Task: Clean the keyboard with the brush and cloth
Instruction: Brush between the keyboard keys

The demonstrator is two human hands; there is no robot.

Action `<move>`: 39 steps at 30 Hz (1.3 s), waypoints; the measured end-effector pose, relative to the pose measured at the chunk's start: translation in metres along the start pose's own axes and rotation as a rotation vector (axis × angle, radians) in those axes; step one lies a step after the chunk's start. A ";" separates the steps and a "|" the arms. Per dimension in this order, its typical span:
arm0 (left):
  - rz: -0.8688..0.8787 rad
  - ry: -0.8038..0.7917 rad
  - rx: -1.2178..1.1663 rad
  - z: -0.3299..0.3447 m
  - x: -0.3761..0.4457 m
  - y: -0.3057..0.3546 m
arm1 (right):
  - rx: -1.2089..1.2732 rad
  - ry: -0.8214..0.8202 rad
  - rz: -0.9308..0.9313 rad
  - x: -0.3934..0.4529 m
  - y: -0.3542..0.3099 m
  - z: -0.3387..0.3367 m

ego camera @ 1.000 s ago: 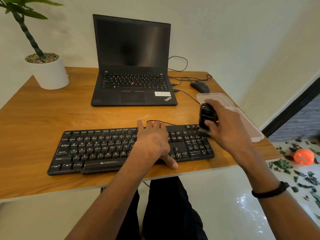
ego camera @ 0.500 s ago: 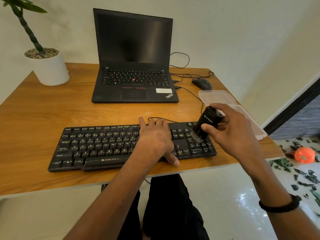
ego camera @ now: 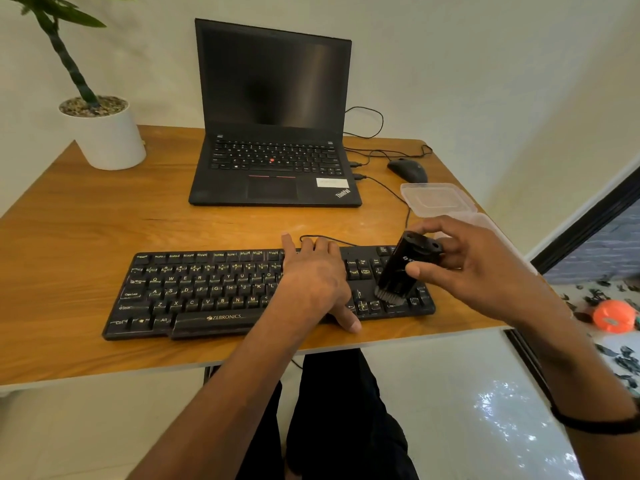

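- Head view: the right hand [ego camera: 481,271] grips the black brush [ego camera: 403,268], thumb on its near face and fingers curled round the far side and top.
- The brush's long axis runs steeply, top tilted up and to the right, bristles down and to the left; the grey bristle tip touches or sits just above the keys at the right end of the keyboard [ego camera: 207,292], near the arrow keys. I cannot tell if it presses.
- The left hand [ego camera: 315,282] lies flat on the keys just left of the brush, fingers straight, thumb on the near edge; it seems to steady the board.
- The uncleaned stretch lies leftward, so I judge the next sweep runs along the board's length towards the left hand.
- A clear plastic box [ego camera: 440,199] sits open on the desk [ego camera: 86,244] just behind the right hand; its contents are hidden. No cloth is visible.
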State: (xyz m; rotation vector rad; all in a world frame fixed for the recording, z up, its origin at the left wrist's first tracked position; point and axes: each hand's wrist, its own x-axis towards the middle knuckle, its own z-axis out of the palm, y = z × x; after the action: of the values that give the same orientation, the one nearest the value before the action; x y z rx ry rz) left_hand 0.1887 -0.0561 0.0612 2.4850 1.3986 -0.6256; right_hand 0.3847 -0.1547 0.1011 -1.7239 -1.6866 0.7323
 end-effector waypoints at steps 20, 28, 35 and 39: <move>0.007 0.015 0.001 0.003 0.001 -0.001 | -0.017 -0.307 -0.112 -0.003 0.004 -0.027; 0.006 0.012 -0.021 0.003 -0.001 -0.002 | -0.211 0.130 -0.151 0.019 0.014 -0.004; 0.009 0.017 -0.026 0.003 -0.001 -0.002 | -0.105 -0.156 -0.099 0.005 0.016 -0.027; 0.009 0.014 -0.021 0.003 -0.002 -0.002 | -0.075 -0.220 -0.070 0.002 0.015 -0.044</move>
State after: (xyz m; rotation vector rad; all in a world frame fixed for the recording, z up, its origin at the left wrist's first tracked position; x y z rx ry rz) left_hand 0.1854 -0.0578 0.0593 2.4830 1.3907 -0.5902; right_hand 0.4281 -0.1544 0.1191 -1.6753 -1.9347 0.8630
